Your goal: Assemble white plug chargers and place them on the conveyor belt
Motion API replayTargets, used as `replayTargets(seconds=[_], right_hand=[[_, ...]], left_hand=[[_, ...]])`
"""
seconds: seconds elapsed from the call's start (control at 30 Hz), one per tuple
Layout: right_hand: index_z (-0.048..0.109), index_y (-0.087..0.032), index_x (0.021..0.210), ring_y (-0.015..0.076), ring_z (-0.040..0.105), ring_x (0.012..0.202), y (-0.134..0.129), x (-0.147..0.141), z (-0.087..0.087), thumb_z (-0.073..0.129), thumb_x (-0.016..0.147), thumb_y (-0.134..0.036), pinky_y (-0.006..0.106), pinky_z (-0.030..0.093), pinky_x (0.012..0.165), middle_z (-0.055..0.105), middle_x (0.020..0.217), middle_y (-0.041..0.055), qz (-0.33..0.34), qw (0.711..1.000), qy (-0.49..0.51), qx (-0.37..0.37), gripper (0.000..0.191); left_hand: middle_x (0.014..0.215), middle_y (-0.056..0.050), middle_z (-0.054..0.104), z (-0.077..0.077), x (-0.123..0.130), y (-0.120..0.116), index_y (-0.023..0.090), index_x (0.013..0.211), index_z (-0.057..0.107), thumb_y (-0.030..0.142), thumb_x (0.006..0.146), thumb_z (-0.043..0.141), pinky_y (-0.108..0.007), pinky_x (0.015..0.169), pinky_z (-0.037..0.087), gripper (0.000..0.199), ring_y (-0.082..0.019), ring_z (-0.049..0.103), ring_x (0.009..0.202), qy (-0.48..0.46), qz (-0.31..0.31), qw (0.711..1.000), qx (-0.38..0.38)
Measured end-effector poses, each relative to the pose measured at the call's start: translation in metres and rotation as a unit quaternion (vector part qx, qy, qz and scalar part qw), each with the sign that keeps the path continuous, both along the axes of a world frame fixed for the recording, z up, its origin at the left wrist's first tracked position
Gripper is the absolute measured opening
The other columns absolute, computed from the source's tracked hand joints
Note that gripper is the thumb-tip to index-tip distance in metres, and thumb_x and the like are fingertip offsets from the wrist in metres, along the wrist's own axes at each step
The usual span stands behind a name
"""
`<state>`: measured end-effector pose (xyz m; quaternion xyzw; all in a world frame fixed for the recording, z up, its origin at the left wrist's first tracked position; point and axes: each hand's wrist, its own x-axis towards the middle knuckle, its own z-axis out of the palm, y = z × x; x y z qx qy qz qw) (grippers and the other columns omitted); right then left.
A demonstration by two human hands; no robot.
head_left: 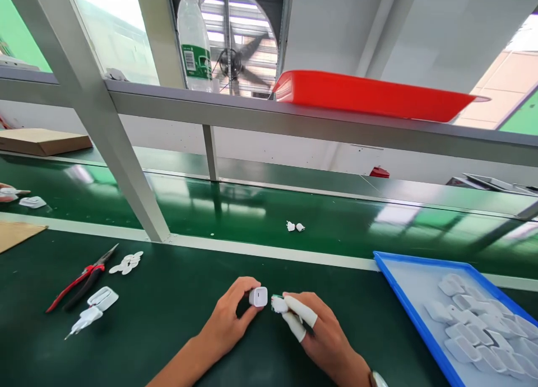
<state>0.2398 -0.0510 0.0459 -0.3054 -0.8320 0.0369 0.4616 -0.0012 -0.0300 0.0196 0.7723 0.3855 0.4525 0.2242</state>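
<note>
Here your left hand holds a small white charger body between the thumb and the fingertips, just above the dark green table, with the face that has a small slot turned toward you. Your right hand is just beside it, and its fingers are closed on a small white part with a bit of green at its top; this part is very near the charger body, but you cannot tell if the two touch. Two fingers of the right hand wear white finger cots. To the right, a blue tray lies on the table and carries many white charger shells in rows. To the left, well apart from your hands, lie red-handled pliers, a white plug piece and a little heap of flat white pieces. Behind the table runs a green conveyor belt, and two small white parts lie on it. On the shelf above stand a clear water bottle and a red tray. At the far left edge, another person's hand is near a white piece on the belt.
</note>
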Motion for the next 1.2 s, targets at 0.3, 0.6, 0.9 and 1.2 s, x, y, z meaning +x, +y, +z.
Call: replayTargets(seconds=[0.3,0.6,0.9,1.2], right_hand=[[0.055,-0.011,0.138,0.0264,0.069,0.103,-0.009,-0.003,-0.008,0.056,0.093,-0.002,0.045,0.062,0.094,0.072,0.114,0.0141,-0.022,0.994,-0.076,0.069,0.046],[0.057,-0.010,0.135,0.0273,0.064,0.107,-0.014,-0.007,-0.015,0.050,0.090,0.003,0.047,0.059,0.096,0.068,0.118,0.0147,-0.020,0.994,-0.103,0.041,0.047],[0.060,-0.012,0.127,0.0313,0.057,0.122,-0.012,-0.021,-0.024,0.051,0.094,-0.008,0.051,0.056,0.100,0.059,0.131,0.0193,0.010,0.993,-0.114,-0.034,0.034],[0.043,-0.019,0.146,0.0241,0.062,0.113,-0.009,-0.026,-0.038,0.050,0.099,-0.008,0.042,0.058,0.095,0.064,0.125,0.0142,0.002,0.996,-0.024,-0.089,0.049]], left_hand=[[0.118,-0.010,0.066,0.003,0.004,-0.007,0.021,0.132,0.058,0.011,0.099,0.058,-0.034,0.099,0.056,0.034,-0.021,0.063,0.112,-0.007,-0.058,0.993,0.107],[0.117,-0.009,0.066,0.007,0.005,-0.011,0.022,0.130,0.060,0.013,0.099,0.060,-0.033,0.098,0.057,0.033,-0.021,0.063,0.111,-0.006,-0.082,0.993,0.080],[0.099,-0.003,0.070,0.020,0.019,-0.022,0.023,0.104,0.069,0.012,0.096,0.065,-0.028,0.085,0.059,0.015,-0.018,0.068,0.094,-0.084,-0.068,0.994,0.025],[0.110,-0.006,0.071,0.034,-0.010,-0.008,0.023,0.110,0.067,0.031,0.103,0.053,-0.031,0.082,0.058,0.017,-0.018,0.070,0.092,-0.005,0.097,0.995,0.005]])
